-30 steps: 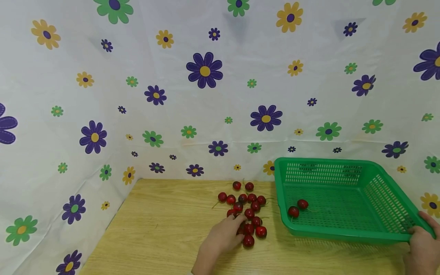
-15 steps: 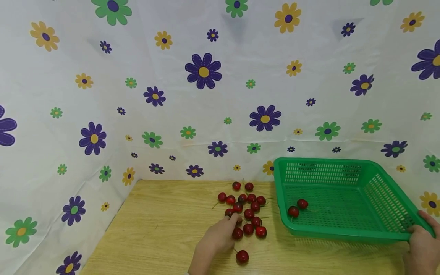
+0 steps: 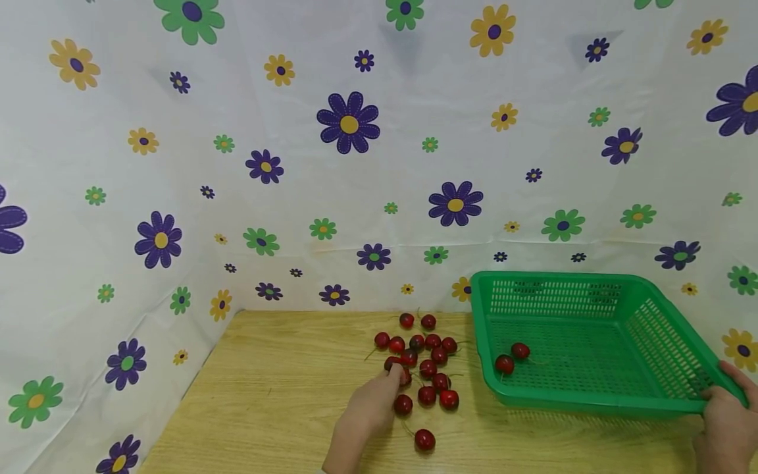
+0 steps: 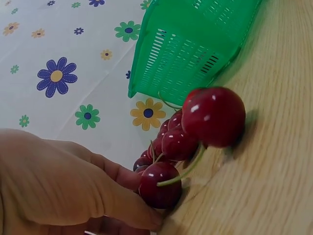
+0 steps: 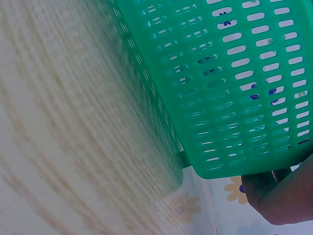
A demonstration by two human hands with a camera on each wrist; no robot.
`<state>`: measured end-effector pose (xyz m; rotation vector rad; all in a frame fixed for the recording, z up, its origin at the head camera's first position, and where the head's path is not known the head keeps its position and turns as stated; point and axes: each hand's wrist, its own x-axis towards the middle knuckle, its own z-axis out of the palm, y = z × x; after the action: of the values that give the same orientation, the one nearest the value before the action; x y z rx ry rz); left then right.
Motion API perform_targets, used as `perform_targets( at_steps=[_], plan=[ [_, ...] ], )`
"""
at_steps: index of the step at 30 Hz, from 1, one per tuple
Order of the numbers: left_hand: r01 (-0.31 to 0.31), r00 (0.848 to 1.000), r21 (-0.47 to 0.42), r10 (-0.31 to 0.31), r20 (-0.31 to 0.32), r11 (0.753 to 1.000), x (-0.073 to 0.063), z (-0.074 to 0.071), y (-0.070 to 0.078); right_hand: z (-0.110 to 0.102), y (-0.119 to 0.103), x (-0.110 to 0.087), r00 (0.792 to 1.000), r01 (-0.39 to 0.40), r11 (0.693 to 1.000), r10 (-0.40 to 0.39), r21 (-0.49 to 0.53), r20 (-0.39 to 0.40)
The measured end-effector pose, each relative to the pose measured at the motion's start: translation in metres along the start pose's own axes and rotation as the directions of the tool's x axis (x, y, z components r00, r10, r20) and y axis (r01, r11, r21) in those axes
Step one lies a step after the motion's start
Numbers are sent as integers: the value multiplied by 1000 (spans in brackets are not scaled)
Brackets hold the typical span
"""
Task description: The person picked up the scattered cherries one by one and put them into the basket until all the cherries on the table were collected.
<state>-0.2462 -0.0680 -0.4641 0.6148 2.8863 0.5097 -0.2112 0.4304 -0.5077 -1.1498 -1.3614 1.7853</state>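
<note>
Dark red cherries (image 3: 428,368) with thin stems lie loosely grouped on the wooden table. My left hand (image 3: 368,408) reaches into the near left side of the group. Its fingers are bent, fingertips right at a cherry (image 3: 405,376), which they partly cover. In the left wrist view thumb and forefinger lie close beside another cherry (image 4: 160,191); I cannot tell whether they pinch one. One stemmed cherry (image 3: 424,440) lies apart, toward the front. My right hand (image 3: 728,421) grips the front right corner of a green plastic basket (image 3: 568,400), in which two cherries (image 3: 505,365) lie at the left.
Behind the table hangs a white flower-print cloth (image 3: 284,197), running down along the left side too. The wooden table (image 3: 284,382) extends left of the cherries. The basket's slotted side wall (image 5: 234,98) fills much of the right wrist view.
My left hand has drawn back leftward through the cherries, nudging a few left. One cherry has rolled out toward the front, then slightly right. My right hand keeps its grip on the basket.
</note>
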Motion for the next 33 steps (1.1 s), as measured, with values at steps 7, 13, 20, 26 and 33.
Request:
perform_targets(
  at_steps=[7, 13, 20, 26, 33],
  plan=[
    [-23, 997, 38, 26, -79, 999, -1, 0, -2, -4, 16, 24, 1000, 25, 1000, -25, 3, 2],
    [-30, 995, 60, 35, -88, 998, -1, 1, -2, -6, 27, 40, 999, 44, 999, -44, 2, 5],
    [-32, 991, 69, 41, -130, 997, 2, 3, -3, -6, 23, 35, 999, 38, 999, -38, 4, 5],
    [-29, 984, 88, 44, -173, 996, 3, 2, -1, -4, 9, 17, 1000, 5, 1000, -5, -4, -8],
    [-34, 959, 84, 56, -278, 996, 6, 3, 0, 3, -21, -26, 998, -58, 998, 58, 0, -24]
  ],
)
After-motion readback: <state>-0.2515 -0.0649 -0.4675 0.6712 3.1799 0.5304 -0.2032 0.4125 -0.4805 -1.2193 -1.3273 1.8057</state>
